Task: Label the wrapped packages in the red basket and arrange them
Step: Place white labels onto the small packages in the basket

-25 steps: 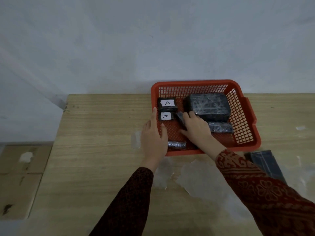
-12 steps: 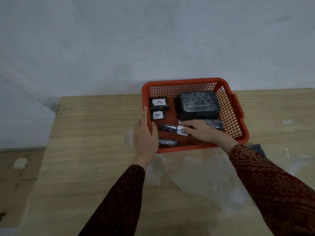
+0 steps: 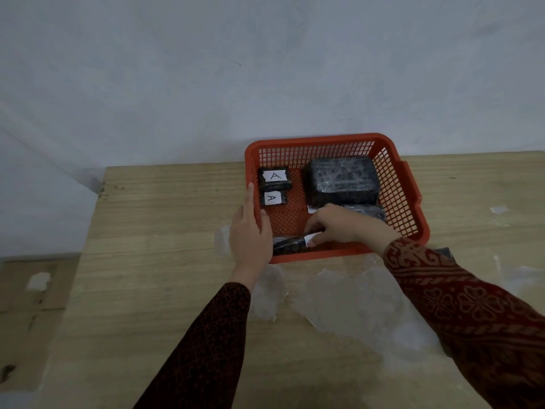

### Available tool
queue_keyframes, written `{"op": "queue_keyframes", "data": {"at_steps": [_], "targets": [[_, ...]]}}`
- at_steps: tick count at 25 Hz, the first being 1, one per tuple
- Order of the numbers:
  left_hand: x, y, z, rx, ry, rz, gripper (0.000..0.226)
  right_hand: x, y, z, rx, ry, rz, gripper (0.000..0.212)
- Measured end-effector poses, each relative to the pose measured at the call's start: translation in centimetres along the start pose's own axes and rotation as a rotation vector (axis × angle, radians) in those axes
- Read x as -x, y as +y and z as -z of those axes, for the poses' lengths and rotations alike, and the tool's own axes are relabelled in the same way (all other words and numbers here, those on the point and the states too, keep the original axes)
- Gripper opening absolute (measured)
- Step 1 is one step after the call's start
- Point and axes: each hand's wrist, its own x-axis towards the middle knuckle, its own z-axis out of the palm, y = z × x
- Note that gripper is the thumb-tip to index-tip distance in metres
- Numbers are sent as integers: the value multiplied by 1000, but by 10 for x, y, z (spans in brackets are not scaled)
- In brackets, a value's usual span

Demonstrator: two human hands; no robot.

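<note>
- We see a red basket (image 3: 408, 199) on a wooden desk (image 3: 165, 219), set against the wall.
- At its far left lie two small black packages (image 3: 274, 180), each with a white label (image 3: 275, 175) reading "A".
- A large unlabelled package (image 3: 342, 180) fills the far right.
- Our left hand (image 3: 249, 234) lies open on the basket's left rim.
- Our right hand (image 3: 342, 225) pinches a slim package (image 3: 289, 245) with a white label, writing unreadable, at the near wall.
</note>
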Motion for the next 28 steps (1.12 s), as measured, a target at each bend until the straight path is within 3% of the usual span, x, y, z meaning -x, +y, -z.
{"op": "queue_keyframes", "data": {"at_steps": [2, 5, 11, 14, 17, 20, 28], "targets": [[0, 1, 0, 6, 3, 1, 56, 2, 0, -2, -92, 2, -17, 27], [0, 1, 0, 2, 3, 6, 56, 1, 1, -6, -228, -121, -71, 21], [0, 2, 1, 7, -1, -3, 56, 2, 5, -10, -155, -27, -12, 23], [0, 2, 1, 9, 0, 0, 56, 3, 8, -6, -128, -61, -10, 26], [0, 1, 2, 15, -5, 1, 56, 3, 21, 2, 3, -99, -133, 23], [1, 3, 2, 22, -5, -2, 56, 6, 26, -2, -78, -137, -189, 17], [0, 1, 1, 27, -8, -1, 56, -7, 6, -26, -226, 197, -133, 32]]}}
